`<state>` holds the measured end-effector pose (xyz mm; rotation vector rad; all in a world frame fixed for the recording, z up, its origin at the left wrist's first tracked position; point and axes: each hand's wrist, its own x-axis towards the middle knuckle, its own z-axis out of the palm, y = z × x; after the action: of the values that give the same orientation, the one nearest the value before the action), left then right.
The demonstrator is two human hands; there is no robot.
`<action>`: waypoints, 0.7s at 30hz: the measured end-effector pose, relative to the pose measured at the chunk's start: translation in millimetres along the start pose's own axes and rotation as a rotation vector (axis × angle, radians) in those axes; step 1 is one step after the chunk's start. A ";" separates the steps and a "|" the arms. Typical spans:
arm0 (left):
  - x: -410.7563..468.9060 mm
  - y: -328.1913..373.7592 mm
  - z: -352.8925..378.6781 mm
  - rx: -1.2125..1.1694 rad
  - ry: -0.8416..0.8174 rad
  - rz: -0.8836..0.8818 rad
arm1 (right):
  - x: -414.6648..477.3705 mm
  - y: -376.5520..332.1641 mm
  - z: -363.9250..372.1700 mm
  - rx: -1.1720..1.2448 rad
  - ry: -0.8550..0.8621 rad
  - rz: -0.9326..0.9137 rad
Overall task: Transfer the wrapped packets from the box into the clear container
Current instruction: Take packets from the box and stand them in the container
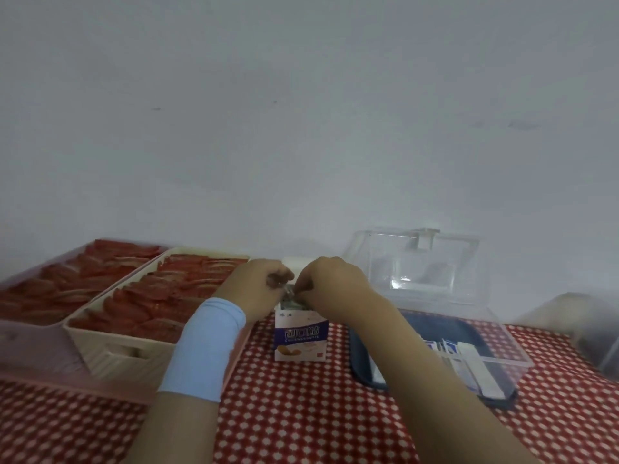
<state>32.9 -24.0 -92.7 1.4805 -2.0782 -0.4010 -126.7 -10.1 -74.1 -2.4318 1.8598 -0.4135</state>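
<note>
A small white and purple box (300, 339) stands upright on the red checked tablecloth, its top open. My left hand (258, 286) and my right hand (331, 283) meet just above the box's opening, both pinching something small and shiny there; it looks like a wrapped packet (288, 294), mostly hidden by my fingers. The clear container (469, 316) sits to the right with its lid raised against the wall. Several white and blue packets (465, 363) lie inside it, near its front.
A dark blue tray (365, 366) lies under the clear container. Two baskets (110, 346) full of red packets fill the left side of the table. A blurred grey object (589, 333) sits at the far right. A white wall stands close behind.
</note>
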 end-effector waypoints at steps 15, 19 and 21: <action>8.3 -5.8 2.7 0.028 0.039 0.044 | -5.3 14.3 -0.4 0.252 0.133 0.047; 6.1 3.1 -5.9 -0.271 0.104 0.027 | -4.7 26.0 -14.5 0.437 0.329 -0.005; 4.1 8.4 -10.7 -0.428 0.075 0.033 | -6.0 28.0 -20.4 0.579 0.355 -0.057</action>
<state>31.8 -24.1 -78.5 1.1858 -1.8123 -0.7148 -159.4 -9.6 -61.2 -2.1031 1.4791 -1.2557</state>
